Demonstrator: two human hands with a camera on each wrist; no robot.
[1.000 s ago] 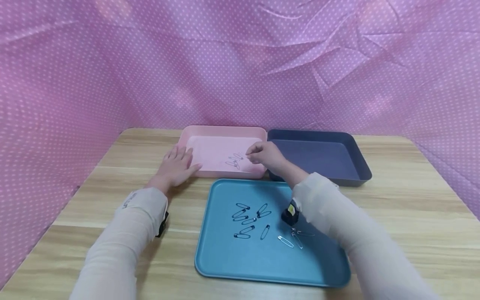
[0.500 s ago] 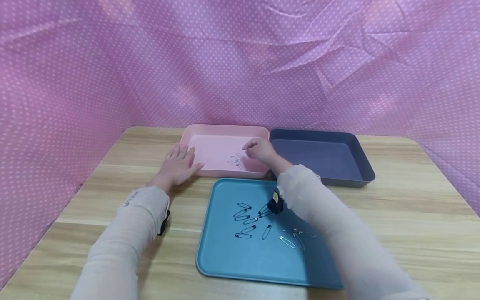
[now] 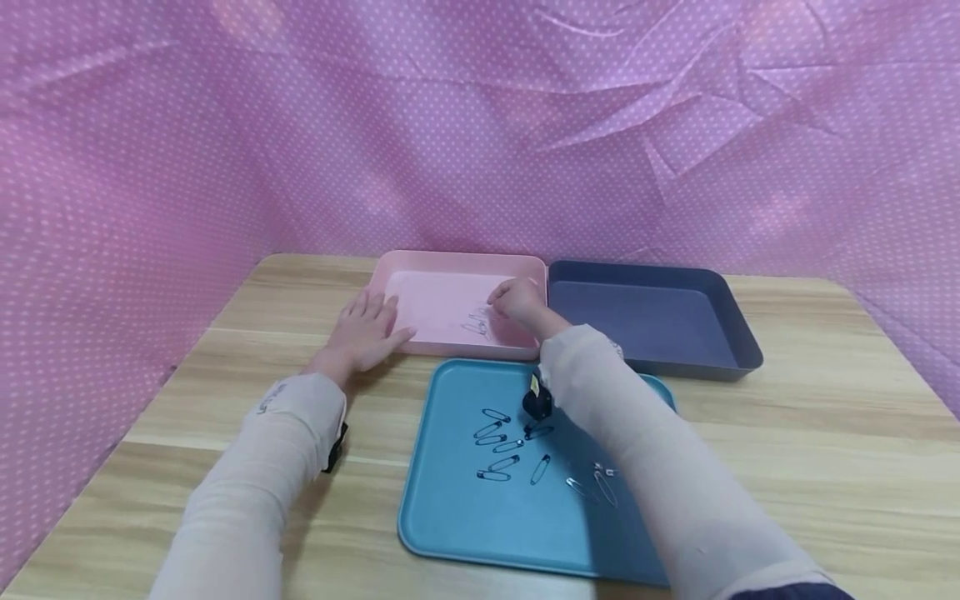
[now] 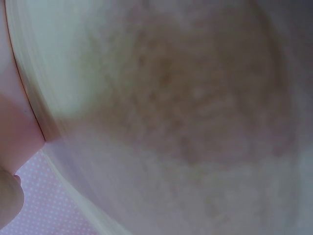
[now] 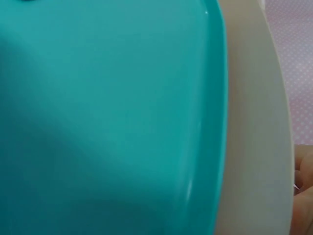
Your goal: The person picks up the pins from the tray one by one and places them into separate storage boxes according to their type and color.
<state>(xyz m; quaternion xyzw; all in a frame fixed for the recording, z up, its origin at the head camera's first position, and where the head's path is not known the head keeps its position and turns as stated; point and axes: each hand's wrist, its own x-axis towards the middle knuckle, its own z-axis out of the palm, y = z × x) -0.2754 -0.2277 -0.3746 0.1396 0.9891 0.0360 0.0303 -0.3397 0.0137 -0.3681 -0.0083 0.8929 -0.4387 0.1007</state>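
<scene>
My left hand [image 3: 364, 337] lies with spread, straight fingers at the left end of the pink tray [image 3: 429, 347], touching its rim. Over the right part of that tray, my right hand [image 3: 521, 302] has thumb and fingertips brought together. A small shiny bit of a safety pin [image 5: 296, 187] shows between the fingers in the right wrist view. Just under these fingertips, several silver safety pins [image 3: 476, 323] lie in a loose group on the tray floor. On the blue-green tray [image 3: 480, 525] nearer me are several black safety pins [image 3: 504, 462] and a few silver safety pins [image 3: 604, 489].
A dark blue tray [image 3: 637, 321] stands right beside the pink one at the back of the wooden table [image 3: 817, 433]. Polka-dot pink cloth [image 3: 480, 125] hangs behind and at both sides. My right forearm crosses over the blue-green tray and hides part of it.
My right hand has shifted slightly left over the pink tray, and its forearm now covers more of the blue-green tray. The left hand stays at the tray's edge. The head view has turned slightly left.
</scene>
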